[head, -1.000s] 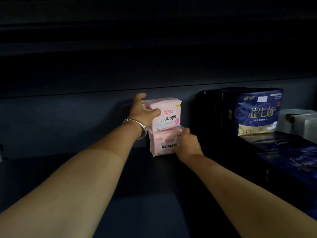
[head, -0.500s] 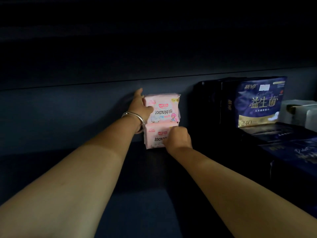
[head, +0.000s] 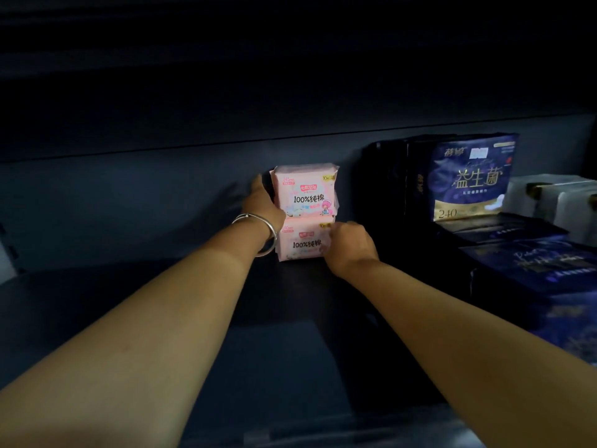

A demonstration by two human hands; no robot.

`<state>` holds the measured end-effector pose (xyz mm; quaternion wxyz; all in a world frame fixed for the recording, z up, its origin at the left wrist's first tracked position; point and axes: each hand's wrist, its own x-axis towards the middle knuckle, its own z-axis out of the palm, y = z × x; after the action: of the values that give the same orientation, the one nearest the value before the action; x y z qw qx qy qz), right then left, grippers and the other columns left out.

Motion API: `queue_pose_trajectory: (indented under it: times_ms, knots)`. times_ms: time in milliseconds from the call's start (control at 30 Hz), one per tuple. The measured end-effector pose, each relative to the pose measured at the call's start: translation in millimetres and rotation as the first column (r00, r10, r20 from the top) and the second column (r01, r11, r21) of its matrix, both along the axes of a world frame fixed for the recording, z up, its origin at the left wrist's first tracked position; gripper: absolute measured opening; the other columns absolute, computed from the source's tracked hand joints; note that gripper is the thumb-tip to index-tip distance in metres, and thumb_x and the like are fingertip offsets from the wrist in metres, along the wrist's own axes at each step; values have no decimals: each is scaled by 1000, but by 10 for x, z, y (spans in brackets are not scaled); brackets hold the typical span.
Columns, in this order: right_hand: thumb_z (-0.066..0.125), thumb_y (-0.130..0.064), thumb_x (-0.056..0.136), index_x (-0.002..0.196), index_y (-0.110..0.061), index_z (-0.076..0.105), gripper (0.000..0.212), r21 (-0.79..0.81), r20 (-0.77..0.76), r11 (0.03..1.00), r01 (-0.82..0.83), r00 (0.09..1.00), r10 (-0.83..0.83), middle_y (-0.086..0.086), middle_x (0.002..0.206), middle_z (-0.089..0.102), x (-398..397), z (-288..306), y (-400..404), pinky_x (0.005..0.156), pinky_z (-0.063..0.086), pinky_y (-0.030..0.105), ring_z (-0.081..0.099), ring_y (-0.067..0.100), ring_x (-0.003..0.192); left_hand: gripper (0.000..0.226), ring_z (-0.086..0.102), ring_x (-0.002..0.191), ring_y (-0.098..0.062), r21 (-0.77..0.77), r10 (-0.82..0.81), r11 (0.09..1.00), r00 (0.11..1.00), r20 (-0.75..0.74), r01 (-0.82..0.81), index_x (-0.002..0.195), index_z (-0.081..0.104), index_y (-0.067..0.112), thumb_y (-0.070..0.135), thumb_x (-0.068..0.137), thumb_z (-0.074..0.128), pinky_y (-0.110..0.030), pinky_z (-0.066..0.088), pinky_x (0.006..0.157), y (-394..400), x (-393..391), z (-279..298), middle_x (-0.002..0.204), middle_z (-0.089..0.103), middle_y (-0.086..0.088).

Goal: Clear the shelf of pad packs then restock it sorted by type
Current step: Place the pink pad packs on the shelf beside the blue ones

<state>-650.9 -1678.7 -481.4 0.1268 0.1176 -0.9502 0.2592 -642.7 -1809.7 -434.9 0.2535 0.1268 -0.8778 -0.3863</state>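
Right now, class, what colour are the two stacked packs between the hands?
Pink stacked packs, clearest in the head view.

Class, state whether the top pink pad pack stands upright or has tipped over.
Upright: the top pink pack sits squarely on the lower pink pack, its print reading level.

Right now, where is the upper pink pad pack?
Head view, centre: the upper pink pack sits on the lower pink pack, left hand at its left side, dark blue packs rightward.
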Motion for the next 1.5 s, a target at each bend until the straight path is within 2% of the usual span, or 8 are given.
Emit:
queue_pose_trajectory:
  times_ms: [333,567,733,967,1133,1233,1400,1500]
  knots:
    - [51,-5,84,127,-13,56,45,197,-58,969,-148,985,162,13,125,57,1062,188,505,98,46,40,48,33,120,52,47,124,-24,-278,-88,953,989,115,117,132,48,15,6,83,63,-24,37,99,325,1124,-82,137,45,-10]
    - [53,-4,83,129,-6,53,46,351,-147,922,-161,963,224,17,129,54,2198,29,1135,100,42,44,44,38,120,42,45,119,-30,-428,-145,887,985,89,170,122,56,10,13,81,67,-33,36,103,758,2388,-408,125,47,-15]
    - [56,-6,82,120,-4,56,38,445,-162,871,-208,938,307,17,120,57,2891,-537,1599,94,42,41,47,36,113,44,45,118,-33,-459,-151,870,983,102,181,119,57,12,18,78,70,-42,38,101,1083,3165,-971,123,48,-15]
    - [62,-12,86,131,-6,49,47,426,222,803,-417,909,354,16,129,53,3299,-1841,2086,97,43,44,45,34,119,51,43,120,-30,-376,-134,872,891,434,314,123,53,17,23,76,72,-44,39,99,1446,3755,-2426,125,46,-11]
    - [74,-33,78,147,-17,28,85,255,587,715,-651,692,420,3,152,30,3558,-2681,2236,111,27,29,30,22,138,54,39,126,-28,-278,-135,886,781,610,370,129,48,20,26,80,70,-47,35,103,1661,3851,-3335,132,42,-8]
    - [77,-40,74,150,-21,16,99,223,729,612,-759,547,413,0,155,21,3685,-3082,2263,113,24,32,23,21,139,52,42,123,-28,-222,-160,895,745,648,386,127,49,19,22,80,70,-46,36,103,1754,3878,-3715,129,43,-8]
    - [80,-43,68,148,-24,9,109,268,781,511,-817,495,382,3,149,26,3796,-3592,2272,106,36,40,32,23,128,49,45,121,-24,-175,-193,898,717,669,405,127,49,19,19,82,68,-41,40,102,1778,3890,-4054,128,45,-6]
    - [79,-37,69,142,-19,20,96,260,727,557,-788,540,424,5,139,35,3833,-3758,2274,99,41,34,39,21,120,49,46,121,-24,-173,-190,900,717,670,400,128,48,20,16,83,67,-39,41,103,1773,3898,-4135,131,45,-5]
